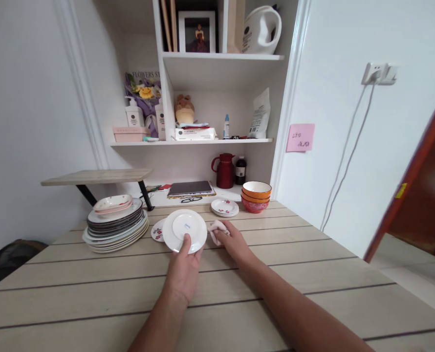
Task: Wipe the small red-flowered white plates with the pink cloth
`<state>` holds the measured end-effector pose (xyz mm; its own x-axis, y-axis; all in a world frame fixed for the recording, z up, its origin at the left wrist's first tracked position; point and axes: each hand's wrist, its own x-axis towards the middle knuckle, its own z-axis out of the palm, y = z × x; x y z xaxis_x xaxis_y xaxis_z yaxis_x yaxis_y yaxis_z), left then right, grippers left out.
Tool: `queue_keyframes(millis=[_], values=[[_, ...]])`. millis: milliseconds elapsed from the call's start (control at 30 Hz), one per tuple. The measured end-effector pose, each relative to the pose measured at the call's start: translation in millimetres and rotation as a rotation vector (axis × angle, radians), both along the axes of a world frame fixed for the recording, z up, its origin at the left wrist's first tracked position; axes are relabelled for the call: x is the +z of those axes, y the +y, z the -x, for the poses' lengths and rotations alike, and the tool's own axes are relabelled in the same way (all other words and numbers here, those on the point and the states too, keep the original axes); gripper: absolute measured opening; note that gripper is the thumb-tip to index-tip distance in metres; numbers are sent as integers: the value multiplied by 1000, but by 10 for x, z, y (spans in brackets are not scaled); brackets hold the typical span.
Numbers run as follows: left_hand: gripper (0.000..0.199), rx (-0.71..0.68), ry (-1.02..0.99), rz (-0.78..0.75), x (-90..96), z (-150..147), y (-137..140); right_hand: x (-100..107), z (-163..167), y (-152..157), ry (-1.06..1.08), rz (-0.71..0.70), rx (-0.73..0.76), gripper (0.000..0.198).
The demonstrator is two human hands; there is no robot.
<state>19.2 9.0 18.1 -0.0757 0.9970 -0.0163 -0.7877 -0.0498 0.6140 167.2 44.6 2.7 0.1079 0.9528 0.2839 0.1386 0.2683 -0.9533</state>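
My left hand [184, 270] holds a small white plate [185, 228] by its near rim, tilted up so its underside with a small blue mark faces me. My right hand [232, 244] rests on the wooden table [313, 274] just right of the plate, closed on a crumpled pale pink cloth [216, 228]. Partly hidden behind the held plate lies a small saucer with red flowers [158, 231].
A tall stack of large plates [115, 225] stands at the left, topped by a pink-patterned dish. Behind are a short stack of small plates [225, 207] and stacked orange and red bowls [256, 196]. A red jug [225, 170] and shelves stand at the back.
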Motion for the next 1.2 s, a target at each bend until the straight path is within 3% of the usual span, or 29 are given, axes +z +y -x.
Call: queue_keyframes(millis=[133,233,400,600,667,767,867,967,1067,1133,1200], values=[[23,195,385,35,-58,62,33,114,112,-169,351,208,308,33],[18,192,656,-53,-78,121,68,231,236,-315,487,270,520,37],[56,157,740,-301,-92,141,82,305,226,-326,682,333,474,55],[43,66,735,-174,-116,114,48,230,43,-143,814,394,309,46],[41,110,897,-216,-134,106,45,189,8,-110,731,444,290,35],[50,151,1341,-360,-187,107,58,128,-7,-83,613,480,278,21],[67,213,1613,-447,-255,106,92,101,27,-67,624,450,260,27],[73,382,1558,-441,-298,62,125,125,96,-77,686,376,250,38],[75,469,1242,-387,-280,-23,120,174,153,-120,756,299,219,43],[85,375,946,-239,-232,-71,89,200,166,-148,807,263,194,45],[90,135,623,-92,-162,-86,49,216,155,-158,859,246,186,45]])
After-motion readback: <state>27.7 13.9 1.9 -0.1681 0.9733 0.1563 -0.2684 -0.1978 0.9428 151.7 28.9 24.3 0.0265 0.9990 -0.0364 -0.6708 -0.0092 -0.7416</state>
